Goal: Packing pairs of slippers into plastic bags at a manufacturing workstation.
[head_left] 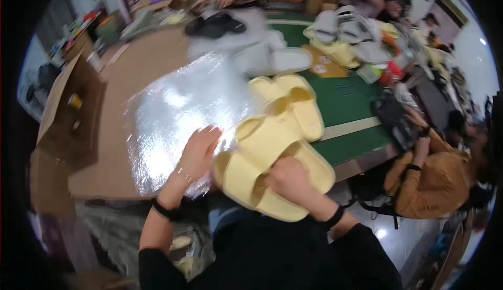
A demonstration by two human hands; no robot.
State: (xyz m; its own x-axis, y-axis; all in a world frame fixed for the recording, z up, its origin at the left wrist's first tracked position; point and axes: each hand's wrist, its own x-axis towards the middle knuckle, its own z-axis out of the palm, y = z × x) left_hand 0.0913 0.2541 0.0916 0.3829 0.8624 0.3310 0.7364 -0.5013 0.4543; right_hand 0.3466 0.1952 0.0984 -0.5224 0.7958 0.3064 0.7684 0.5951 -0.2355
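While the right hand point(289, 177) grips a pair of pale yellow slide sandals point(267, 146), its fingers are inserted under the straps from the heel side and closed around them. This pair is held over the near edge of the table, a little toward five o'clock from the middle of the view. Both slides are of one plain colour, with smooth surface, thick soles and broad, rounded straps; they lie side by side, tilted, with toes toward ten o'clock and heels toward four o'clock. The left hand point(201, 151) is just beside them at nine o'clock, over the near part of the shiny clear plastic bags point(173, 111); its fingers are blurred, so one cannot tell whether they pinch the plastic. At one o'clock from the held pair, a second yellow pair point(301, 106) rests on the table, and at twelve o'clock, farther away, are light grey slides point(291, 59).
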